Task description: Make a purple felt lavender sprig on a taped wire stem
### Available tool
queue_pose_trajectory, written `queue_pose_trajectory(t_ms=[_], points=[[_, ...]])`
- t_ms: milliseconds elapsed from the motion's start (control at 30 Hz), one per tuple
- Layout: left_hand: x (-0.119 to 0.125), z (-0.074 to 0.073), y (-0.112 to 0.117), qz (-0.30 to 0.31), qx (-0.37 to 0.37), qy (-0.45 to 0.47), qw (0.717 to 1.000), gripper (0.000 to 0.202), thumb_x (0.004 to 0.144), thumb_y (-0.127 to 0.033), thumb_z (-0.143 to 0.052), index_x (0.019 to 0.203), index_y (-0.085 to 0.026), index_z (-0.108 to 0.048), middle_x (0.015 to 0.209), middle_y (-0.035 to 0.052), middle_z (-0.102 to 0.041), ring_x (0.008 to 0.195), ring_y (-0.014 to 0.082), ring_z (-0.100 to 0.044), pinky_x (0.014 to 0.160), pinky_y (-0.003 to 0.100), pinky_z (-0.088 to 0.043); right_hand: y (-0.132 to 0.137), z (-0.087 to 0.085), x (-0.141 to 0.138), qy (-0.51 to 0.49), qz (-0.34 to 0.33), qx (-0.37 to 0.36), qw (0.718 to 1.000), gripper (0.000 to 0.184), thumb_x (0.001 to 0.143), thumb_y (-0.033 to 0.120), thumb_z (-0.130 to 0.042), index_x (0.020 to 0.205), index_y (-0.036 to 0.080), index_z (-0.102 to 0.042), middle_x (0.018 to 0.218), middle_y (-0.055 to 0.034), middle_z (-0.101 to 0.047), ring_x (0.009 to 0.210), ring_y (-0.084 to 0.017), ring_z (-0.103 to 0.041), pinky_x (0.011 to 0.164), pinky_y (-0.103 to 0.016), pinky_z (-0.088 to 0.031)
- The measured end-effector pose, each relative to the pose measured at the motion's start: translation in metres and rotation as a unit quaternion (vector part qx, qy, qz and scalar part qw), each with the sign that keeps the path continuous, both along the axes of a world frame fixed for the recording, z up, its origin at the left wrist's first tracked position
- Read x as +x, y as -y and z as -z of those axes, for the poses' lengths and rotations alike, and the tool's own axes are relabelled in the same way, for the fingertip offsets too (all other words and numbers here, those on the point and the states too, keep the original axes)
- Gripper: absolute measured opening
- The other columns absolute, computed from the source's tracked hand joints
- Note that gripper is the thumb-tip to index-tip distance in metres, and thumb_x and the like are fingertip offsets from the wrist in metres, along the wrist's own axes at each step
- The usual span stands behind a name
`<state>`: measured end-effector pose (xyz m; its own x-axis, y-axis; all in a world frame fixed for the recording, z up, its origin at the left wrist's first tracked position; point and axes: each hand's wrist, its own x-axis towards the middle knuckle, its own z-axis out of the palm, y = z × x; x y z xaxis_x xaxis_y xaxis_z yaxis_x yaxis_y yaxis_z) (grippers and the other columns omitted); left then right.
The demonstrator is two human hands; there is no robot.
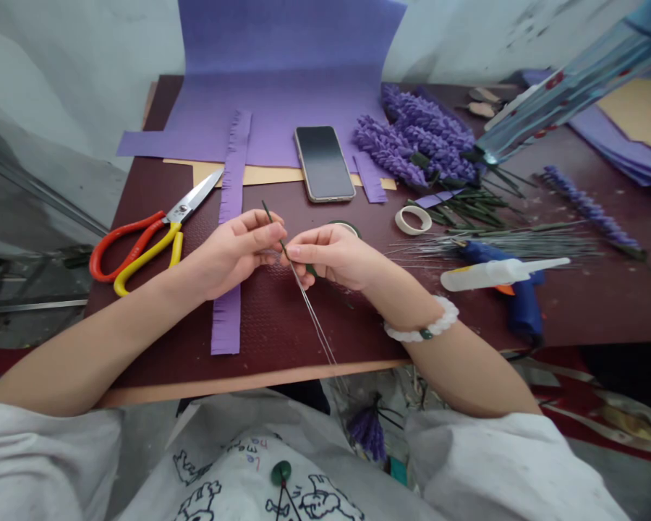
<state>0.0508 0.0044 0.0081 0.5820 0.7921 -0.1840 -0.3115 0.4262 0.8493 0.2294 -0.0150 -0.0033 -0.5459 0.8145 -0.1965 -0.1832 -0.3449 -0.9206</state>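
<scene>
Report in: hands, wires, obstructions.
Left hand and right hand pinching thin wires. Wires dark green at top, silvery below. Possible snag: fringed purple strip beneath left hand.

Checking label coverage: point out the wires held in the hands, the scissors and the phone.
Held wires [303,286]: head view, on their bare silvery length.
Scissors [181,210]: head view, on the metal around the pivot.
Phone [325,163]: head view, middle of the dark screen.
</scene>
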Motion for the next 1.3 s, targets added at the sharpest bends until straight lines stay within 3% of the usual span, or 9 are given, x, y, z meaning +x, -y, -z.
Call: queue_pose_trajectory(t_ms=[133, 300, 467, 600, 833, 1100, 1300], points=[[0.0020, 0.0023, 0.0018, -0.022, 0.023, -0.025, 0.999, 0.021, 0.062, -0.023, -0.083, 0.066, -0.011, -0.067, 0.063, -0.0003, -0.066, 0.061, 0.0091, -0.062, 0.066, 0.023, -0.047, -0.0006, -0.0006, 0.0012, 0.019, -0.008, -0.002, 1.000, 0.028, 0.066, 0.038, -0.078, 0.066, 0.012, -0.066, 0.052, 0.0023, -0.061, 0.043, -0.007, -0.054, 0.044, -0.018, -0.042], [0.0005, -0.0006, 0.0026, -0.049, 0.031, -0.008, 0.998, 0.015, 0.063, -0.020, -0.081, 0.074, -0.014, -0.072, 0.070, 0.0010, -0.072, 0.060, 0.0090, -0.062, 0.065, 0.023, -0.048, -0.0018, 0.0010, 0.0040, 0.014, -0.012, 0.009, 1.000, 0.027, 0.070, 0.037, -0.076, 0.067, 0.013, -0.066, 0.055, 0.0018, -0.061, 0.045, -0.006, -0.055, 0.044, -0.017, -0.040], [-0.0011, -0.0022, 0.0006, -0.020, 0.025, 0.033, 0.999, 0.013, 0.067, -0.014, -0.076, 0.079, -0.016, -0.071, 0.070, -0.0002, -0.071, 0.064, 0.0100, -0.063, 0.067, 0.024, -0.049, -0.0013, 0.0009, 0.0027, 0.021, -0.014, 0.005, 1.000, 0.027, 0.067, 0.037, -0.077, 0.071, 0.012, -0.068, 0.053, 0.0023, -0.060, 0.043, -0.007, -0.054, 0.041, -0.017, -0.037], [0.0003, -0.0025, 0.0012, 0.004, -0.003, 0.044, 0.999, 0.024, 0.067, -0.015, -0.076, 0.090, -0.016, -0.069, 0.080, 0.0011, -0.071, 0.072, 0.0118, -0.065, 0.070, 0.026, -0.050, -0.0007, 0.0024, 0.0002, 0.012, 0.004, 0.009, 1.000, 0.025, 0.067, 0.035, -0.077, 0.068, 0.012, -0.067, 0.050, 0.0031, -0.058, 0.043, -0.007, -0.053, 0.045, -0.018, -0.041], [0.0017, 0.0029, 0.0012, -0.023, 0.014, -0.013, 1.000, 0.017, 0.061, -0.017, -0.083, 0.069, -0.013, -0.069, 0.062, -0.0011, -0.066, 0.059, 0.0080, -0.062, 0.066, 0.021, -0.048, -0.0012, 0.0032, 0.0025, 0.024, 0.001, 0.017, 1.000, 0.026, 0.070, 0.037, -0.075, 0.068, 0.013, -0.065, 0.054, 0.0021, -0.060, 0.045, -0.007, -0.054, 0.043, -0.018, -0.039], [-0.0011, -0.0027, -0.0013, -0.034, 0.020, 0.014, 0.999, 0.009, 0.067, -0.009, -0.073, 0.074, -0.015, -0.073, 0.069, 0.0001, -0.072, 0.063, 0.0099, -0.065, 0.067, 0.022, -0.050, -0.0015, 0.0001, 0.0042, 0.014, -0.007, 0.019, 1.000, 0.031, 0.068, 0.041, -0.077, 0.068, 0.013, -0.064, 0.054, 0.0035, -0.058, 0.045, -0.006, -0.054, 0.043, -0.018, -0.038], [0.0002, 0.0000, -0.0016, -0.003, -0.035, 0.026, 0.999, 0.021, 0.067, -0.013, -0.073, 0.088, -0.013, -0.071, 0.079, 0.0023, -0.072, 0.072, 0.0116, -0.067, 0.069, 0.024, -0.052, -0.0023, 0.0048, 0.0039, 0.048, 0.000, 0.034, 0.998, 0.035, 0.067, 0.046, -0.077, 0.067, 0.014, -0.062, 0.052, 0.0032, -0.056, 0.044, -0.007, -0.052, 0.039, -0.019, -0.031]])
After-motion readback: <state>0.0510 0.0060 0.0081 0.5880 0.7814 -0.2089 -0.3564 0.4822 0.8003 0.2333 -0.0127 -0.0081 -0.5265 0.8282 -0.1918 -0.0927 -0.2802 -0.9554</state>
